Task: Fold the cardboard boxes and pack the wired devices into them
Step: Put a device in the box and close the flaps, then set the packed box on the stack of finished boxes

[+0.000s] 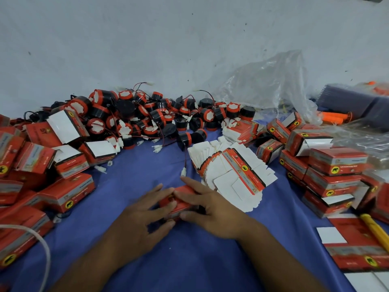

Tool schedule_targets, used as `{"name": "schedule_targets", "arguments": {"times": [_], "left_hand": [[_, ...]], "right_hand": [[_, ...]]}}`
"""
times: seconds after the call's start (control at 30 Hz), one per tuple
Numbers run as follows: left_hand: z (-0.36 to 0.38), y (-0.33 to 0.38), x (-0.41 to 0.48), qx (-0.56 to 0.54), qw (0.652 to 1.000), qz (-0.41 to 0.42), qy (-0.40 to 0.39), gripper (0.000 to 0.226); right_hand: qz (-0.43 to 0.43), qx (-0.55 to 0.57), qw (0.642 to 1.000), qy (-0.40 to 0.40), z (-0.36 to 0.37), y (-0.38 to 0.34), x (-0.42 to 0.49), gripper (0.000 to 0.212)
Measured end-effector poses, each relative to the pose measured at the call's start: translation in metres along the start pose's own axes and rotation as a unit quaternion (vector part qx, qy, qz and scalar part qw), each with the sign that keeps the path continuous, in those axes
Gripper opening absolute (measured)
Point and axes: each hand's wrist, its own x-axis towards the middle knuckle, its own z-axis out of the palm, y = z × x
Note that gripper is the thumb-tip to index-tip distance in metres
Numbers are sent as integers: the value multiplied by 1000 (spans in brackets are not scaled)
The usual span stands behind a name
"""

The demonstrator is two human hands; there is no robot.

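A small red cardboard box (181, 202) lies on the blue cloth (136, 171) at the centre. My left hand (145, 216) holds its left side, thumb against the near edge. My right hand (210, 205) covers its right side, fingers spread over the top. A fanned stack of flat unfolded boxes (233, 175) lies just right of my hands. A heap of round black-and-red wired devices (147, 116) stretches along the wall behind. One device's wire with a white connector (184, 171) trails toward my hands.
Folded red boxes pile up at the left (42, 165) and right (328, 167). A crumpled clear plastic bag (267, 85) leans on the wall. A yellow tool (374, 230) and flat boxes (355, 249) lie at the right edge. A white cord (42, 245) curves at bottom left.
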Motion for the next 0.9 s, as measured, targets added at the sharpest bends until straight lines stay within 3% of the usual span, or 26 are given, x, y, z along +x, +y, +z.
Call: {"name": "schedule_targets", "arguments": {"times": [0.1,0.23,0.37,0.47,0.57,0.63,0.67,0.73,0.8,0.83,0.87,0.9], "left_hand": [[1,-2,0,-91,994,-62,24,39],[-8,-4,4,-227,947,-201,110,29],[-8,-3,0,-247,951,-187,10,57],[-8,-2,3,-232,955,-179,34,47],[-7,-3,5,-265,936,-224,62,64],[-7,-5,5,-282,921,-261,71,70],[-7,-6,4,-270,922,-269,71,64],[-8,-4,4,-234,931,-275,53,49],[-7,-2,4,-207,939,-273,39,36],[-7,-2,4,-200,940,-274,38,29],[-7,-1,4,-193,941,-276,36,24],[-8,-1,5,-189,941,-278,35,20]], "right_hand": [[-11,-10,1000,27,-1,-4,2,48],[28,119,991,48,0,-10,1,64],[11,134,988,80,0,-10,1,44],[-1,139,987,78,-1,-13,2,42],[35,180,974,135,-6,-17,6,39],[70,277,932,224,-18,-21,11,30],[78,355,892,267,-28,-22,12,29],[25,572,758,312,-54,-19,8,39],[-56,705,627,328,-74,-14,2,57],[-67,726,595,337,-78,-12,0,64],[-43,720,596,351,-77,-10,1,63],[10,686,626,372,-74,-8,1,57]]}}
